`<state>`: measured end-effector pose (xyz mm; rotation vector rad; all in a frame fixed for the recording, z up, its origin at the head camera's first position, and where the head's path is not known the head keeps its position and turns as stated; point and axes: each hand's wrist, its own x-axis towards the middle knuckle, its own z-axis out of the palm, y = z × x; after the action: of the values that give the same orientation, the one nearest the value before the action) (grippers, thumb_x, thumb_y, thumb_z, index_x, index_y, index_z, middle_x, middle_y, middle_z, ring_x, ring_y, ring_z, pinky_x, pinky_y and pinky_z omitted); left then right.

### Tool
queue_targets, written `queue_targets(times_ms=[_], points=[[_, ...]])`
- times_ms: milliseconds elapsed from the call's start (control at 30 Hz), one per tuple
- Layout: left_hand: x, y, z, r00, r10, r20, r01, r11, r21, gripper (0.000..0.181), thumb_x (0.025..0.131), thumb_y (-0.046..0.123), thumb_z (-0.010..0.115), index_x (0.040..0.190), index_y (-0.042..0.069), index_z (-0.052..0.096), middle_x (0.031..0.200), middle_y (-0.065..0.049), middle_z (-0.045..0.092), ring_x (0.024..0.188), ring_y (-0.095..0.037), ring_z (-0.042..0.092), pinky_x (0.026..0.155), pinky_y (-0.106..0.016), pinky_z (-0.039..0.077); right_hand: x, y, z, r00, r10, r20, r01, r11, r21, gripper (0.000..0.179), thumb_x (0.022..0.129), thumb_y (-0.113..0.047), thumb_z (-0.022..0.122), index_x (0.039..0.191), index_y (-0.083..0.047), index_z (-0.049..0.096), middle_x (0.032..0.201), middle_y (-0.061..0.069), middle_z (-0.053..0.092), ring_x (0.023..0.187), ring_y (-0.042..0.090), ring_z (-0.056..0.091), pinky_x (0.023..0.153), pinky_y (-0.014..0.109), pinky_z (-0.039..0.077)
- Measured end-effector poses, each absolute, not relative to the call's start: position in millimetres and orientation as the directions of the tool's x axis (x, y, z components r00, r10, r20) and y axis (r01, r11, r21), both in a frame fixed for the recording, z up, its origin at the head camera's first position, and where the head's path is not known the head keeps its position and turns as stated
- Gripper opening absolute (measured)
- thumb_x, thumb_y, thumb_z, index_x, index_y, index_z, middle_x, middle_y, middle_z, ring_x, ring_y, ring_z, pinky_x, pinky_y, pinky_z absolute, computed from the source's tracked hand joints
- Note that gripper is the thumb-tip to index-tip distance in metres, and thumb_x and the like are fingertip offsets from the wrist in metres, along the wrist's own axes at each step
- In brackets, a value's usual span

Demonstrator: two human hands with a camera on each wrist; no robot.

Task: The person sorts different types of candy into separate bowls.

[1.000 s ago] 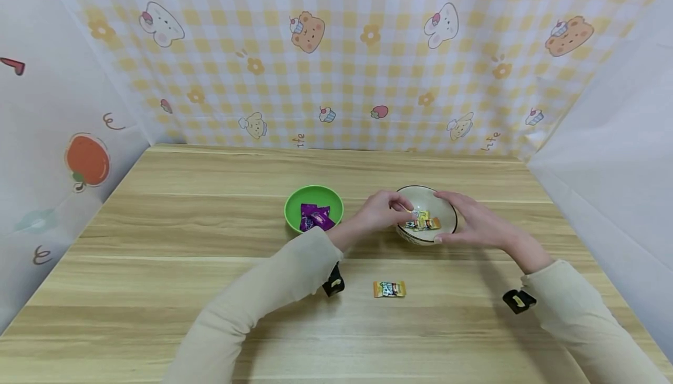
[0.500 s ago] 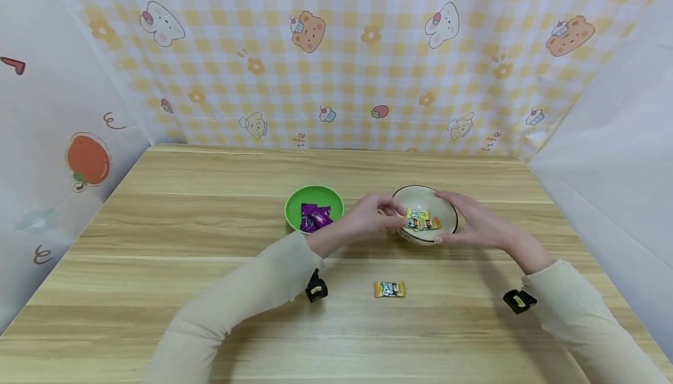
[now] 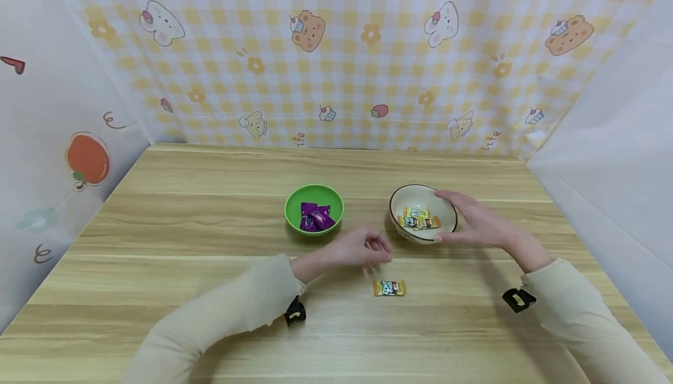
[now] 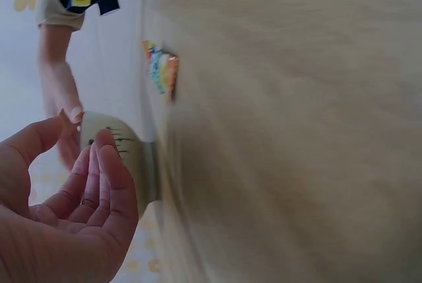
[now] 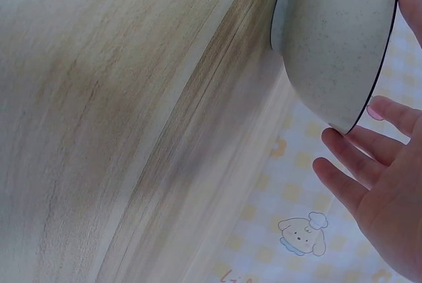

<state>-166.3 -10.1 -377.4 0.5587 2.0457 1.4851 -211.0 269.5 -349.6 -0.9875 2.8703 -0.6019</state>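
My left hand (image 3: 363,249) is in the air just behind a small orange-and-yellow wrapped candy (image 3: 389,288) lying on the table. Its fingers are loosely bent, and the left wrist view shows nothing between thumb and fingertips. A cream bowl with a dark rim (image 3: 396,227) holds several yellow and orange wrapped candies (image 3: 419,220). On the bowl's right side, my right hand (image 3: 475,223) holds the rim, thumb at the near edge and fingers at the far edge. In the right wrist view, the fingers (image 5: 359,157) reach the rim while the palm stays apart from it.
Left of the cream bowl stands a green bowl (image 3: 294,206) with several purple wrapped candies (image 3: 316,218) in it. Both bowls rest on a wood-grain table (image 3: 173,214). A yellow checked cloth (image 3: 336,80) hangs behind the table's back edge.
My left hand has drawn back from the cream bowl, moving left and toward me, near the loose candy. The candies in that bowl are now uncovered. My right hand stays at the rim.
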Motion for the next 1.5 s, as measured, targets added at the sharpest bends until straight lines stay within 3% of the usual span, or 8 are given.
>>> queue_targets(times_ms=[167,400,700,1200,1500], points=[[-158,-10,-386,-0.746,0.633,-0.206,0.023,0.335,0.942,0.02,0.076,0.007,0.068,0.091,-0.002,0.059,0.071,-0.005,0.059,0.058,-0.023,0.056,0.051,-0.03,0.049,-211,269,-349,-0.794,-0.603,0.079,-0.584,0.721,-0.373,0.088,0.067,-0.048,0.071,0.132,0.0,0.034,0.127,0.022,0.039,0.114,0.035,0.037,0.088,0.05,0.034],[-152,-7,-391,-0.745,0.633,-0.213,0.064,0.386,0.92,0.019,0.074,0.008,0.071,0.088,0.001,0.061,0.07,-0.002,0.059,0.054,-0.018,0.055,0.048,-0.029,0.049,-211,269,-349,-0.793,-0.604,0.077,-0.584,0.718,-0.379,0.088,0.067,-0.048,0.071,0.131,0.001,0.034,0.127,0.023,0.039,0.114,0.035,0.036,0.088,0.05,0.034],[-150,1,-391,-0.766,0.636,-0.093,0.302,0.484,0.821,0.02,0.069,0.015,0.076,0.082,0.007,0.062,0.068,0.009,0.057,0.064,-0.002,0.053,0.061,-0.014,0.044,-211,269,-350,-0.794,-0.602,0.077,-0.581,0.717,-0.384,0.089,0.067,-0.048,0.071,0.132,0.0,0.034,0.128,0.022,0.038,0.115,0.035,0.036,0.089,0.05,0.033],[-145,11,-390,-0.724,0.688,-0.046,0.493,0.563,0.664,0.02,0.07,0.018,0.075,0.084,0.01,0.063,0.072,0.007,0.056,0.07,-0.004,0.051,0.064,-0.011,0.038,-212,269,-351,-0.798,-0.598,0.076,-0.579,0.725,-0.373,0.092,0.065,-0.052,0.071,0.132,-0.001,0.034,0.128,0.021,0.039,0.114,0.033,0.037,0.089,0.048,0.034],[-142,14,-392,-0.692,0.721,-0.014,0.596,0.583,0.553,0.024,0.065,0.018,0.076,0.082,0.01,0.061,0.067,0.008,0.05,0.061,-0.001,0.043,0.056,-0.011,0.034,-211,270,-350,-0.796,-0.601,0.078,-0.583,0.723,-0.37,0.091,0.066,-0.051,0.071,0.132,-0.001,0.034,0.127,0.022,0.039,0.113,0.034,0.037,0.088,0.048,0.035]])
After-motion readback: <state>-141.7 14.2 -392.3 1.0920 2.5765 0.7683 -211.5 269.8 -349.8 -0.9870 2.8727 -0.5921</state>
